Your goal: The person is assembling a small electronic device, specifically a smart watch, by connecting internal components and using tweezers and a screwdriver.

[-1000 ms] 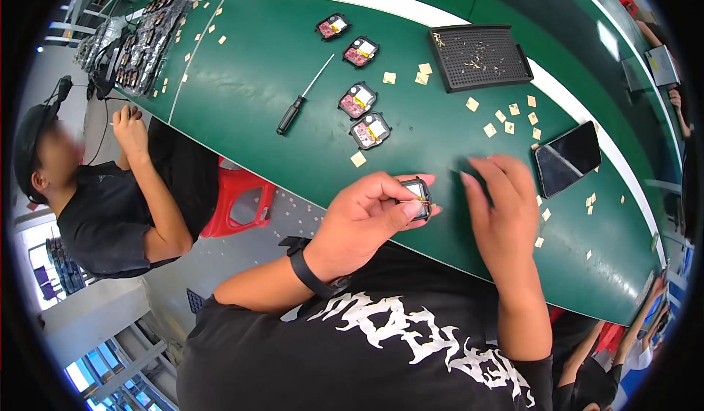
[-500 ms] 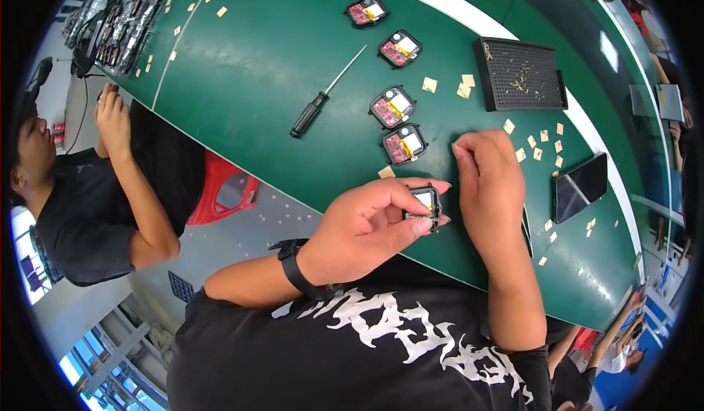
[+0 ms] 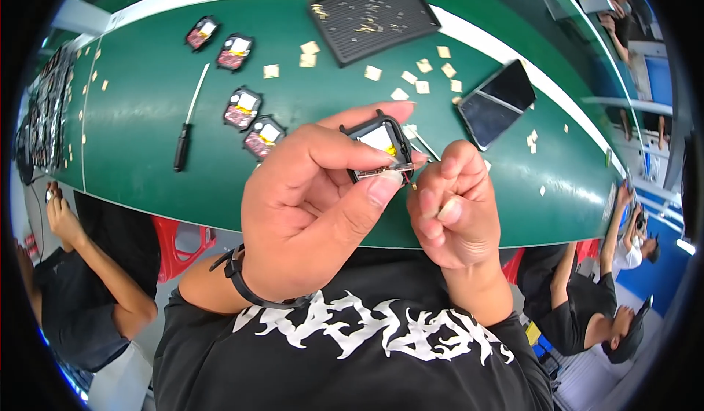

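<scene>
My left hand (image 3: 315, 198) grips an open black watch case (image 3: 350, 126) between fingers and thumb, raised over the near table edge. Inside the case show a white block and yellow tape. A small circuit board (image 3: 389, 169) stands tilted out of it, pinched by my left thumb. Close to the right of the case is my right hand (image 3: 458, 209), its fingers curled and thumb pressed in; anything between them is too small to make out. Behind its fingertips a thin, pale tool (image 3: 422, 143) shows, partly covered.
Several open watch cases (image 3: 243, 108) with red boards lie at the left, near a screwdriver (image 3: 183, 143). A black perforated tray (image 3: 352, 48) holds tiny screws. Beige square pieces (image 3: 372, 73) are scattered about a dark phone-like slab (image 3: 499, 103). Co-workers (image 3: 95, 286) sit at both sides.
The view has swung, so table items appear further left. My left hand has come up nearer with the watch case, and the board now shows edge-on. My right hand has come in beside the case.
</scene>
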